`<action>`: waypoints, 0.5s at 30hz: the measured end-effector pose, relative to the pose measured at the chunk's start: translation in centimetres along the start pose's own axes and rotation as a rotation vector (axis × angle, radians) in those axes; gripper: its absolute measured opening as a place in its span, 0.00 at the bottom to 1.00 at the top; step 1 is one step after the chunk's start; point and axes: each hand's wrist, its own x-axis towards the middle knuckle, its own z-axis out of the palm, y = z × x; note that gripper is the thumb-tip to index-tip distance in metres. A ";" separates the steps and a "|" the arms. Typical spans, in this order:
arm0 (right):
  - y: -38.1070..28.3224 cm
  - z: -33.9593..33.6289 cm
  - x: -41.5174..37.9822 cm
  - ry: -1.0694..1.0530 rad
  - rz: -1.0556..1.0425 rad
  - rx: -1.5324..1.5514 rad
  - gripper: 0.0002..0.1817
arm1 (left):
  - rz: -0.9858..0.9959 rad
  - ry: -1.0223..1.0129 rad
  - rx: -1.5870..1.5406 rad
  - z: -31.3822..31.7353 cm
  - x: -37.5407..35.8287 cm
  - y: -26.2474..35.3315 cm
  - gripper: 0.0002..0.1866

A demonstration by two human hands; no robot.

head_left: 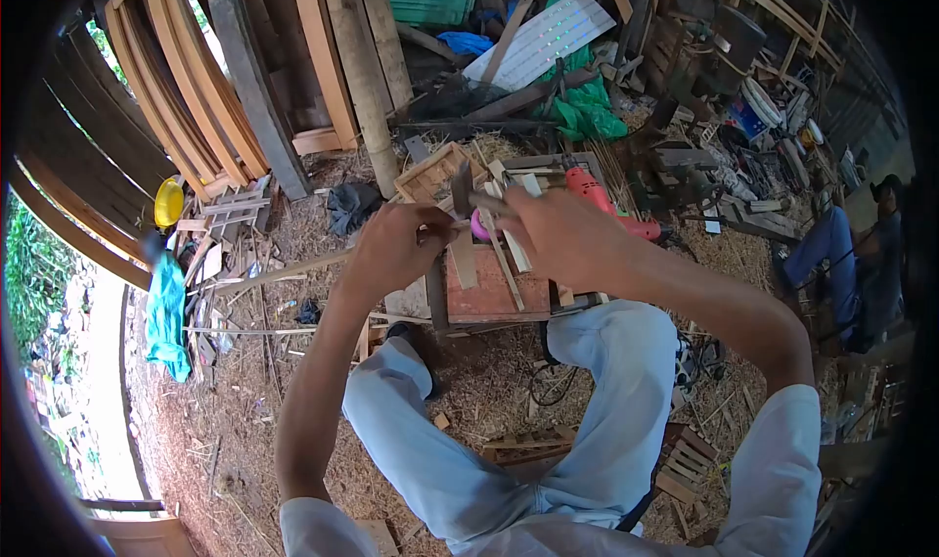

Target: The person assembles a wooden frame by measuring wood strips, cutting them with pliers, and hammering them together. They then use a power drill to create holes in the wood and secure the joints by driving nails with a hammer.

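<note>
My right hand (572, 236) is closed around the handle of a hammer (462, 187), whose dark head stands over the workbench. Close to that head, my left hand (393, 249) has its thumb and fingers pinched together; what is between them is too small to make out. A flat piece of wood (463, 261) lies just below the left fingertips. Between the hands sits a round purple thing (480, 224), beside thin wood strips (506, 271). The low bench has a reddish top (489, 303). Behind the right hand lies a red power drill (590, 187).
A shallow wooden box (427, 179) stands at the bench's far side. Wood shavings (293, 401) and offcuts cover the floor. Wooden frames (166, 78) lean at the left, near a turquoise cloth (167, 317). Another person (836, 259) sits at the far right.
</note>
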 end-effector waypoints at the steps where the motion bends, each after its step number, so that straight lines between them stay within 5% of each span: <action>1: -0.4 -0.6 0.2 0.019 0.012 0.068 0.13 | 0.026 0.037 0.102 0.2 -0.1 -0.2 0.09; 5: 0.4 1.7 -0.2 0.063 0.043 0.020 0.13 | 0.074 0.097 0.118 0.6 -0.4 0.2 0.10; 8: 0.5 1.2 -0.2 -0.090 0.026 0.009 0.14 | 0.077 0.081 0.145 0.3 -0.4 0.5 0.09; 11: -0.5 0.6 -0.1 0.084 -0.008 0.138 0.14 | 0.086 0.113 0.231 0.7 -0.5 -0.6 0.11; 15: -0.5 0.6 0.0 -0.142 0.084 0.018 0.16 | 0.077 0.098 0.095 0.5 -0.2 -0.1 0.10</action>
